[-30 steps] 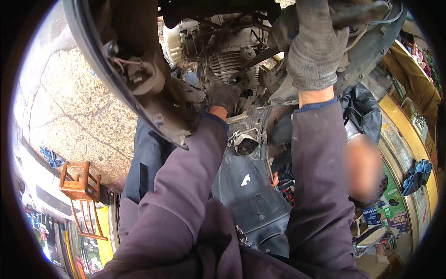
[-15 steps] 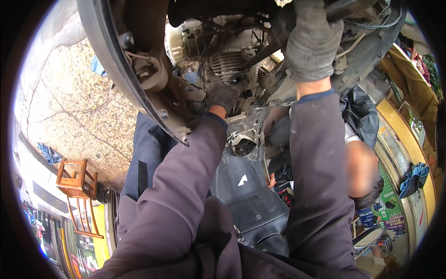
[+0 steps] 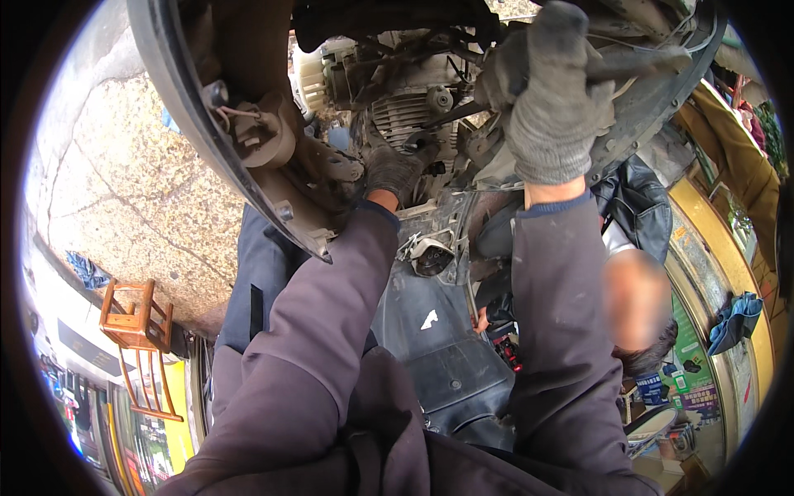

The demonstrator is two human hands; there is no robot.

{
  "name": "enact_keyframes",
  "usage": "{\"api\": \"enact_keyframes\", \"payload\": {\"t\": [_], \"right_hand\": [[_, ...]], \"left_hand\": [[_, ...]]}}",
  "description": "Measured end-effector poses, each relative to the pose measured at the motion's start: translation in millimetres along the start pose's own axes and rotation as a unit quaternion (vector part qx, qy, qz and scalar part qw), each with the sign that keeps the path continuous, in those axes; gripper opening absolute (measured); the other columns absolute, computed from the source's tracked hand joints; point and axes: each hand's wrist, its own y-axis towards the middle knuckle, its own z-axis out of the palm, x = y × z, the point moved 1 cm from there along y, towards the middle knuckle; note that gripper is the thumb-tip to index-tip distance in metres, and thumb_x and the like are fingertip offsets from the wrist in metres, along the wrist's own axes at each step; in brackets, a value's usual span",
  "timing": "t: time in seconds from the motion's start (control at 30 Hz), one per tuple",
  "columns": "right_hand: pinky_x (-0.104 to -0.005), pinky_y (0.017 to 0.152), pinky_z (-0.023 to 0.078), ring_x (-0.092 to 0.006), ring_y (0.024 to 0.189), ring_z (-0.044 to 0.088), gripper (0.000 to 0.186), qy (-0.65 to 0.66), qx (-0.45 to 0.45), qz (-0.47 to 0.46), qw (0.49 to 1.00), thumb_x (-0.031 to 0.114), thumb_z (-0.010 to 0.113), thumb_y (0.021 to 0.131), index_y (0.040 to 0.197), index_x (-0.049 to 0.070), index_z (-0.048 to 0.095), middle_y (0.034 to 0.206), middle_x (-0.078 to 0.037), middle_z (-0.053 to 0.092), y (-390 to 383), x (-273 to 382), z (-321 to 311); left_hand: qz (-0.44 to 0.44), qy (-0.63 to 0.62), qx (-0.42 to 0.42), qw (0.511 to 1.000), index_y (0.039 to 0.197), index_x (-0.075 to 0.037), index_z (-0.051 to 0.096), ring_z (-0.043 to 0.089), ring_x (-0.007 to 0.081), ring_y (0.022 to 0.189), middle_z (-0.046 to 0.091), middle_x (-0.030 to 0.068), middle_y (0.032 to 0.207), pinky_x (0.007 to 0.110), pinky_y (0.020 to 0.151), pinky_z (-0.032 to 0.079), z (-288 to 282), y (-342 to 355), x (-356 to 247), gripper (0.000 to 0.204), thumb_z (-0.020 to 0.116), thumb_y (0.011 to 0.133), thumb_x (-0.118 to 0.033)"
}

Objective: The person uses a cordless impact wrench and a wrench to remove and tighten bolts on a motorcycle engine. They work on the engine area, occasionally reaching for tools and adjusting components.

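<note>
In a worn grey knitted glove, my left hand (image 3: 393, 168) is closed near the finned engine block (image 3: 404, 112). A dark metal bar (image 3: 459, 113) slants up to the right from its fingers, its far end partly hidden. My right hand (image 3: 552, 116), also gloved, makes a fist around a dark hammer-like tool (image 3: 641, 66). Its thick shaft sticks out to the right of the fist, and motion blurs it; a dark bulky shape lies left of the fist. Both hands are inside the opened front of a vehicle, between dark plastic panels.
A curved black body panel (image 3: 186, 107) rims the left side. A black plastic floor panel (image 3: 442, 331) lies below my hands. Someone in a dark jacket (image 3: 638, 207) is close by on the right. A wooden stool (image 3: 136, 322) stands left on speckled pavement (image 3: 132, 198).
My right hand has come nearer to me with its tool, and more of the shaft shows. My left hand has stayed almost in place.
</note>
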Motion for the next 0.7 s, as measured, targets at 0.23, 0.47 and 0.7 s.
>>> {"api": "enact_keyframes", "payload": {"t": [0.23,0.47,0.7], "right_hand": [[-0.0346,0.084,0.046,-0.0181,0.101,0.059,0.04,-0.062,0.034,-0.057,0.996,0.019,0.064,0.092,0.127,0.001,0.057,0.118,-0.011,0.062,15.6,-7.2,5.5],[-0.0315,0.099,0.045,-0.022,0.107,0.057,0.03,0.315,0.089,0.102,0.939,0.018,0.048,0.101,0.125,0.0,0.053,0.114,-0.012,0.06,-2.9,-30.3,-29.7],[-0.0336,0.091,0.044,-0.0228,0.112,0.057,0.054,-0.106,0.088,-0.01,0.99,0.031,0.059,0.095,0.138,0.0,0.047,0.128,-0.012,0.06,15.7,-20.6,-2.7]], "left_hand": [[0.015,0.027,-0.002,1.0,0.147,0.01,0.007,0.052,0.0359,0.119,0.046,0.0284,0.134,0.039,0.102,0.042,2.0,4.5,7.1,0.129,0.089,0.062,-0.043],[0.077,-0.091,-0.024,0.993,0.146,0.01,0.008,0.056,0.034,0.116,0.054,0.0233,0.129,0.037,0.101,0.044,6.4,-2.9,8.8,0.128,0.089,0.061,-0.041],[0.141,0.069,-0.143,0.977,0.145,0.011,0.017,0.055,0.0363,0.117,0.054,0.0251,0.129,0.037,0.101,0.044,10.2,2.3,21.6,0.119,0.089,0.063,-0.038]]}}
